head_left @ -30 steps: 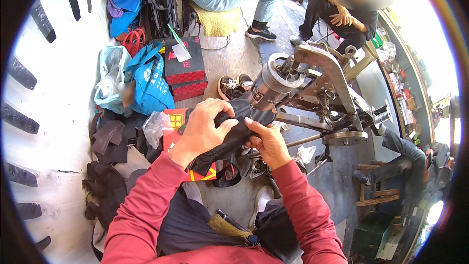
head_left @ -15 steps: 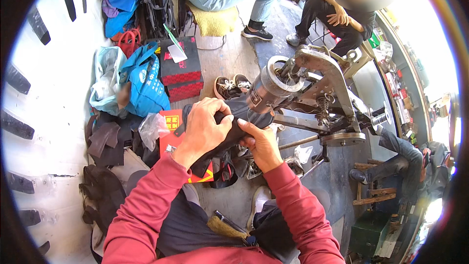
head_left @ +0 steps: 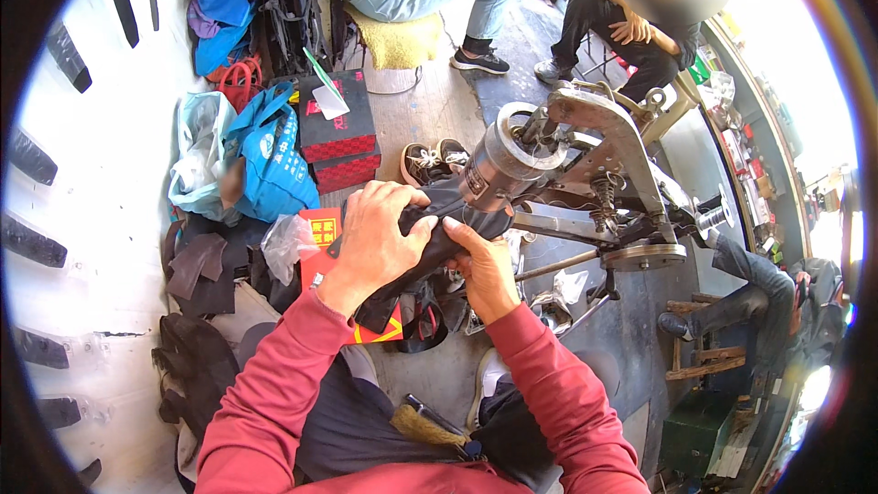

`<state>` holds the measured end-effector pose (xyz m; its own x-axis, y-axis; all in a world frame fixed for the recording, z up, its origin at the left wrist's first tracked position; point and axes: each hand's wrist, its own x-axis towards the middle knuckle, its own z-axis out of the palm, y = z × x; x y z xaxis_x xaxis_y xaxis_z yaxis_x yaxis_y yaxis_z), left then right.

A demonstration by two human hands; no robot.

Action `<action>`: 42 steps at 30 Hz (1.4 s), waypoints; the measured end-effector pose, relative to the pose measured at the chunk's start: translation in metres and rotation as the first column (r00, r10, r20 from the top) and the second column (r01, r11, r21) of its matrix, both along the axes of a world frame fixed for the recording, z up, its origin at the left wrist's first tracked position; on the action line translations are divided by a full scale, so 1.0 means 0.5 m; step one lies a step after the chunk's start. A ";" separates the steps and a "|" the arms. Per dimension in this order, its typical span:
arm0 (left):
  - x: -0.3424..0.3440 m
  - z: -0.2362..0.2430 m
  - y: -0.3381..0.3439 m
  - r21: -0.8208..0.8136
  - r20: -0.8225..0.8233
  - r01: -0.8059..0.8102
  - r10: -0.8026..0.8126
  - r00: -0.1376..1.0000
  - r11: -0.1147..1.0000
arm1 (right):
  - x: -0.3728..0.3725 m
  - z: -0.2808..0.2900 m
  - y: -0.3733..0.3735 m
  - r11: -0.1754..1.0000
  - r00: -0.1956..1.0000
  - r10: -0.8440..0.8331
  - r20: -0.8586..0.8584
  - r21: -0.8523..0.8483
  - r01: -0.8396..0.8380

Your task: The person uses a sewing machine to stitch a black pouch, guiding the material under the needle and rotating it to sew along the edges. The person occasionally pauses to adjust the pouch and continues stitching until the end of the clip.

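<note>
In front of me my left hand (head_left: pixel 382 236) and my right hand (head_left: pixel 479 265) pinch a soft black piece of fabric or leather (head_left: pixel 416 267) between thumbs and fingers. My thumbs lie close together on top of it. The black piece is bunched and hangs down toward my lap. Its far end meets the metal head of an old cobbler's sewing machine (head_left: pixel 491 169), just beyond my fingers. Exactly where the needle meets the material is hidden. The machine's arm and handwheel (head_left: pixel 645 257) stand to the right.
Black-and-red shoeboxes (head_left: pixel 337 133), a blue bag (head_left: pixel 274 160) and a red-and-yellow box (head_left: pixel 322 227) are at the left. A pair of dark shoes (head_left: pixel 433 163) stands beyond my hands. Seated people are at the far side; a wooden stool (head_left: pixel 704 348) is at right.
Both hands keep their grip on the black piece beside the machine. My right hand has shifted very slightly; otherwise little differs.
</note>
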<state>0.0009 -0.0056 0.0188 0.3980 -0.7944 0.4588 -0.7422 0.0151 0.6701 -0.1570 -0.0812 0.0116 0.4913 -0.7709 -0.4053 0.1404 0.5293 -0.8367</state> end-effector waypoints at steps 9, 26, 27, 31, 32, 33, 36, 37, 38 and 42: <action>0.011 0.008 -0.002 0.094 -0.087 0.064 -0.055 0.995 0.994 | 0.005 -0.012 -0.002 0.999 0.999 -0.019 -0.037 -0.042 0.018; 0.040 0.008 0.003 0.047 -0.103 0.148 -0.143 0.984 0.988 | 0.017 -0.016 0.006 0.998 0.998 -0.061 -0.015 -0.031 0.061; 0.038 0.009 0.006 0.064 -0.074 0.152 -0.147 0.986 0.986 | 0.017 -0.015 0.005 0.998 0.998 -0.061 -0.026 -0.015 0.061; 0.028 0.007 0.003 0.099 -0.128 0.160 -0.147 0.981 0.982 | 0.013 -0.013 0.003 1.000 1.000 -0.026 0.009 -0.007 0.026; 0.026 0.006 0.001 0.104 -0.171 0.162 -0.143 0.975 0.981 | 0.013 -0.013 0.001 1.000 1.000 -0.020 0.017 0.007 0.020; 0.024 0.005 -0.001 0.108 -0.203 0.153 -0.129 0.971 0.982 | 0.014 -0.013 0.001 1.000 1.000 -0.015 0.026 0.021 0.015; 0.024 0.004 -0.004 0.113 -0.272 0.134 -0.099 0.957 0.985 | 0.019 -0.015 0.000 0.999 0.998 -0.036 0.043 0.025 0.035; 0.024 0.004 -0.004 0.117 -0.280 0.138 -0.100 0.955 0.984 | 0.020 -0.015 0.000 0.999 0.998 -0.034 0.047 0.025 0.033; 0.024 0.005 -0.004 0.129 -0.293 0.138 -0.095 0.951 0.982 | 0.021 -0.015 0.000 0.999 0.998 -0.028 0.052 0.029 0.026; 0.021 0.010 -0.005 0.137 -0.307 0.140 -0.092 0.947 0.981 | 0.020 -0.012 0.001 0.999 0.997 -0.036 0.067 0.032 0.034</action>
